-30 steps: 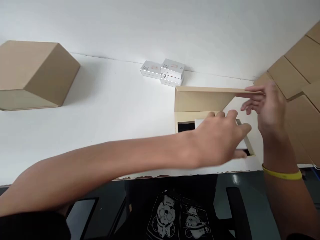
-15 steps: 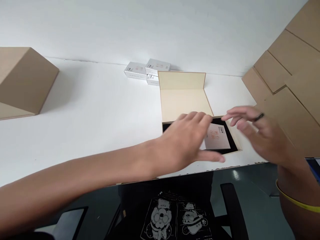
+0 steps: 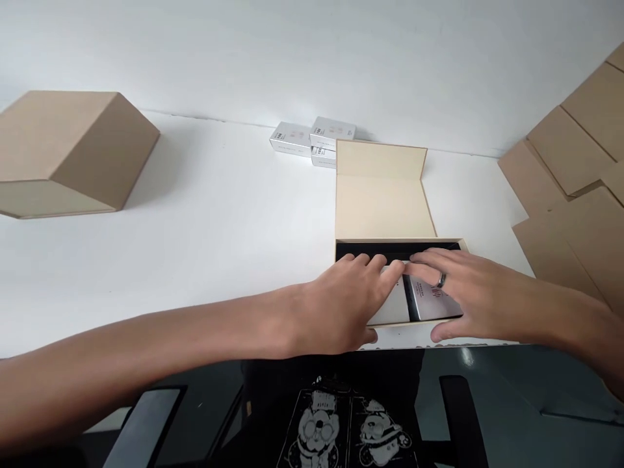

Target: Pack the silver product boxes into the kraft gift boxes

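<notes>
A beige gift box stands at the table's front edge. Its hinged lid is folded back, and the inside is black. Two small printed cartons lie in it side by side: a pale left carton and a silvery right carton. My left hand rests over the left carton, fingers stretched across it, thumb down by the box's front edge. Over the right carton lies my right hand, a ring on one finger, fingers outstretched and thumb apart. The fingertips of both hands nearly meet between the cartons. My hands hide parts of both cartons.
Several silver cartons are stacked by the wall behind the lid. A closed beige box stands at the left. Brown cardboard boxes lean at the right. A black chair armrest is below the table edge.
My right hand has come left and down onto the right carton. My left hand has drawn back toward the left carton, uncovering the gap between the two. The view has shifted slightly left.
</notes>
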Action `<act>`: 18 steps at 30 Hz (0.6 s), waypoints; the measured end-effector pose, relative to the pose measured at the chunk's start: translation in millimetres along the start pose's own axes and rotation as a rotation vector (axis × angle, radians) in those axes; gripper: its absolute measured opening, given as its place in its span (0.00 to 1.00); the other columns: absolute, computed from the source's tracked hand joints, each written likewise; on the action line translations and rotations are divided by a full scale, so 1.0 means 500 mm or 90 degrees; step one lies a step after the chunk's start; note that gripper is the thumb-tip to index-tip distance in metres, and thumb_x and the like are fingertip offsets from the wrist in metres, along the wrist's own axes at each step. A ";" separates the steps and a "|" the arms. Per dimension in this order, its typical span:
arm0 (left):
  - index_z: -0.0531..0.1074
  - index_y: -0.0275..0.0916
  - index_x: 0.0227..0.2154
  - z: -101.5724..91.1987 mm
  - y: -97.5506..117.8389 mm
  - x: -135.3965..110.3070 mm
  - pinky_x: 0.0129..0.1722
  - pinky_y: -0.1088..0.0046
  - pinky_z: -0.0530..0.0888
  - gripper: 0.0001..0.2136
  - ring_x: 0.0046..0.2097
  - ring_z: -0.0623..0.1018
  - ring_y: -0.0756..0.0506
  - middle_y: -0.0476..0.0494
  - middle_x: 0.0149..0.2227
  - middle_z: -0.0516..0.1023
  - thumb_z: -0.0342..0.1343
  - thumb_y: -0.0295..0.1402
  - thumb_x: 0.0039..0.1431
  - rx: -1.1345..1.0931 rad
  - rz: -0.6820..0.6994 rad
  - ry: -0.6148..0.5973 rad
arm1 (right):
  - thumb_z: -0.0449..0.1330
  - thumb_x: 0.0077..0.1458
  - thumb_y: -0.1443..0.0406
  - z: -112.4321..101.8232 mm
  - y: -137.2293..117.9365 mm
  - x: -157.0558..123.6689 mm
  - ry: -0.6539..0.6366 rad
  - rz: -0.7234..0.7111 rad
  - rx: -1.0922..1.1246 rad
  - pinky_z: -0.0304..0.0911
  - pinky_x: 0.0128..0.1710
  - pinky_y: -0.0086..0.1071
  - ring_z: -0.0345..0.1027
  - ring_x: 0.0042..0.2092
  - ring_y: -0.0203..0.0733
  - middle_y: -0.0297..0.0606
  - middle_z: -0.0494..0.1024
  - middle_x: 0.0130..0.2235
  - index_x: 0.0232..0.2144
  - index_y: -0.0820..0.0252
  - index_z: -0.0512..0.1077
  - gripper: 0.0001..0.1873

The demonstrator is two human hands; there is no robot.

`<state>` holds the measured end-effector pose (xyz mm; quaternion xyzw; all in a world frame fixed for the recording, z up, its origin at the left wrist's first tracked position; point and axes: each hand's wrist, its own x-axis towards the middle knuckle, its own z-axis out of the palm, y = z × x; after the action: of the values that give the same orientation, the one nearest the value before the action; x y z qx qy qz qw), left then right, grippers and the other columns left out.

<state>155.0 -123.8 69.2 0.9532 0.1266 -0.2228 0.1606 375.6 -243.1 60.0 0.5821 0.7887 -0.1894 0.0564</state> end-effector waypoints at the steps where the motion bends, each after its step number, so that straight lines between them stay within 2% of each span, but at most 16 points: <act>1: 0.54 0.36 0.70 -0.003 -0.001 0.000 0.55 0.59 0.72 0.41 0.56 0.76 0.34 0.32 0.60 0.73 0.69 0.42 0.62 0.003 0.004 -0.006 | 0.73 0.57 0.47 0.007 0.000 0.000 0.010 -0.014 -0.028 0.70 0.59 0.52 0.65 0.65 0.62 0.45 0.69 0.66 0.70 0.51 0.62 0.46; 3: 0.53 0.37 0.71 -0.008 -0.001 0.001 0.54 0.60 0.73 0.43 0.56 0.76 0.34 0.32 0.60 0.73 0.70 0.42 0.60 0.012 0.012 -0.011 | 0.72 0.57 0.50 0.022 0.001 0.003 0.032 -0.030 -0.069 0.73 0.56 0.52 0.68 0.62 0.62 0.51 0.70 0.64 0.69 0.58 0.62 0.45; 5: 0.53 0.36 0.71 -0.010 0.002 0.001 0.52 0.61 0.73 0.45 0.55 0.76 0.34 0.32 0.60 0.74 0.71 0.43 0.59 0.030 0.016 -0.012 | 0.71 0.57 0.51 0.033 0.001 0.008 0.049 -0.034 -0.097 0.76 0.47 0.50 0.73 0.53 0.61 0.52 0.74 0.56 0.67 0.61 0.64 0.42; 7: 0.56 0.36 0.70 -0.011 0.006 0.000 0.50 0.61 0.73 0.42 0.54 0.77 0.34 0.32 0.59 0.75 0.71 0.42 0.59 0.059 0.023 -0.008 | 0.71 0.56 0.52 0.039 0.002 0.012 0.052 -0.041 -0.127 0.75 0.38 0.47 0.75 0.43 0.56 0.48 0.75 0.46 0.61 0.60 0.70 0.36; 9: 0.58 0.36 0.70 -0.009 0.011 -0.001 0.48 0.62 0.73 0.40 0.52 0.77 0.35 0.32 0.57 0.76 0.71 0.38 0.59 0.085 0.035 -0.009 | 0.70 0.56 0.53 0.042 0.001 0.014 0.042 -0.055 -0.151 0.72 0.31 0.43 0.72 0.36 0.52 0.44 0.73 0.40 0.53 0.57 0.74 0.27; 11: 0.57 0.37 0.71 -0.008 0.015 0.003 0.46 0.63 0.74 0.42 0.51 0.78 0.35 0.32 0.56 0.76 0.71 0.37 0.59 0.082 0.045 -0.002 | 0.69 0.55 0.54 0.043 0.000 0.014 0.026 -0.063 -0.158 0.71 0.30 0.43 0.70 0.34 0.50 0.42 0.71 0.38 0.46 0.57 0.76 0.20; 13: 0.56 0.38 0.71 -0.008 0.018 0.011 0.44 0.63 0.75 0.43 0.50 0.79 0.35 0.31 0.56 0.77 0.71 0.41 0.59 0.044 0.050 0.009 | 0.69 0.55 0.56 0.046 -0.003 0.012 0.016 -0.058 -0.145 0.72 0.31 0.44 0.69 0.35 0.49 0.42 0.70 0.40 0.42 0.57 0.74 0.17; 16: 0.61 0.37 0.70 -0.014 0.022 0.028 0.41 0.62 0.76 0.44 0.49 0.80 0.35 0.32 0.56 0.79 0.73 0.48 0.56 -0.013 0.054 0.014 | 0.70 0.54 0.59 0.052 -0.008 0.009 0.022 -0.058 -0.136 0.75 0.35 0.48 0.71 0.39 0.52 0.44 0.70 0.43 0.43 0.57 0.73 0.17; 18: 0.63 0.35 0.69 -0.022 0.024 0.040 0.41 0.60 0.78 0.46 0.49 0.81 0.34 0.31 0.55 0.80 0.75 0.48 0.53 -0.016 0.055 0.003 | 0.71 0.52 0.62 0.055 -0.013 0.007 0.041 -0.069 -0.154 0.75 0.35 0.50 0.71 0.41 0.53 0.44 0.70 0.43 0.46 0.57 0.73 0.20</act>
<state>180.2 -127.4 72.5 0.9561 0.0887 -0.2122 0.1815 364.7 -251.4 35.2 0.5335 0.8374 -0.0769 0.0905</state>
